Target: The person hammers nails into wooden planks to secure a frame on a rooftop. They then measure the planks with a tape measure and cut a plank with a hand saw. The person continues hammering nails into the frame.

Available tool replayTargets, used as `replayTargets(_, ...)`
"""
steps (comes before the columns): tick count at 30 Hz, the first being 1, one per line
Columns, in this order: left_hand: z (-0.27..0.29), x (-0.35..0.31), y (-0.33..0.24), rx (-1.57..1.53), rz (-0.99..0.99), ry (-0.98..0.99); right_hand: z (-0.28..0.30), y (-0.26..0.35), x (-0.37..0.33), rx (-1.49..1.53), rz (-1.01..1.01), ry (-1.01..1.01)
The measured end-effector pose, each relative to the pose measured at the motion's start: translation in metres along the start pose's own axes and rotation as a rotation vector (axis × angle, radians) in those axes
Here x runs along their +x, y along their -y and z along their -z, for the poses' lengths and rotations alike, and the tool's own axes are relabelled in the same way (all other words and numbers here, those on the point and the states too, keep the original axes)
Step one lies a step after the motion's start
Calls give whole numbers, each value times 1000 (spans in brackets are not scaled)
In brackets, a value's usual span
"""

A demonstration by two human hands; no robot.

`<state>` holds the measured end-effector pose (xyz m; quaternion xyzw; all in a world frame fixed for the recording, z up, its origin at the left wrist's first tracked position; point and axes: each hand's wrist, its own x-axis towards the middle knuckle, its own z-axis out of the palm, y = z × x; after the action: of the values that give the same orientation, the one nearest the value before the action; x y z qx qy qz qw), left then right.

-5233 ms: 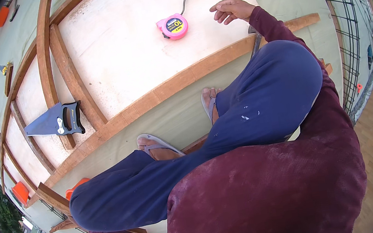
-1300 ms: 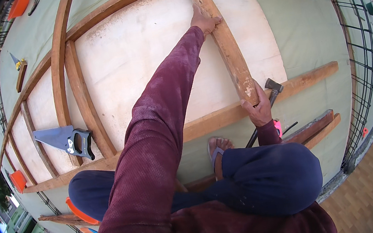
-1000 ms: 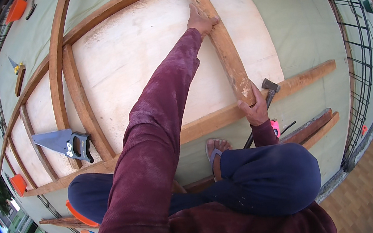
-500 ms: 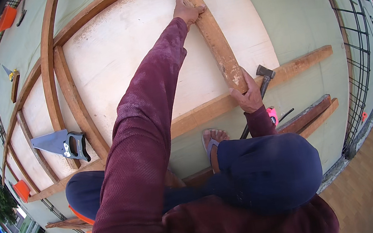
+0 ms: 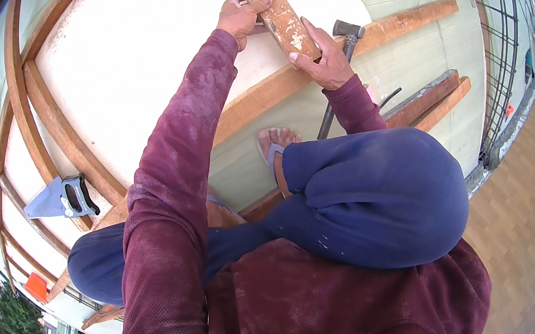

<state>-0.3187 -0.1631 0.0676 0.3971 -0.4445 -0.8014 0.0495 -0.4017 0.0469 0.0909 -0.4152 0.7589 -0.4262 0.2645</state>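
My left hand is closed around the left edge of a wooden beam, its thumb lying on the top face. The beam has worn, whitish patches near its end. Around that near end my right hand is wrapped, thumb on one side and fingers on the other. Beneath my right hand, a long wooden rail runs crosswise. A hammer with a dark head leans over this rail, just right of my right hand, its handle passing behind my wrist.
Left, a handsaw lies across the timber frame. Two short timber pieces rest at the right. Wire mesh lines the right edge above a tiled floor. An orange object sits at lower left.
My left hand has moved down the beam, closer to my right hand at the near end. My view has shifted, so the frame and saw appear farther left and higher.
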Motion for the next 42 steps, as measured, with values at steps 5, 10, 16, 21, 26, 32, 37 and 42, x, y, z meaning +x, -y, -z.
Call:
replayTargets(5,-10,-11,-9,-24,5,6,40,24,-35,65,-310,-290)
replayTargets(10,-20,-10,-10,34,11,-62,25,-16,-108,-249,-451,-380)
replayTargets(16,-22,-6,-9,-9,23,-30,2,-36,-130,-10,-561,-302)
replayTargets(21,-27,-7,-13,-20,52,-1,-19,-28,-123,319,-638,-212)
replayTargets(26,-33,-11,-23,-22,51,-35,-34,-32,-117,474,-679,-299)
replayTargets(32,-27,3,-10,37,50,-63,-33,-36,-121,511,-660,-327)
replayTargets(37,-29,-8,-20,80,32,-140,-41,-43,-118,527,-649,-344)
replayTargets(42,-21,-13,-22,151,18,-179,-45,-48,-118,563,-627,-343)
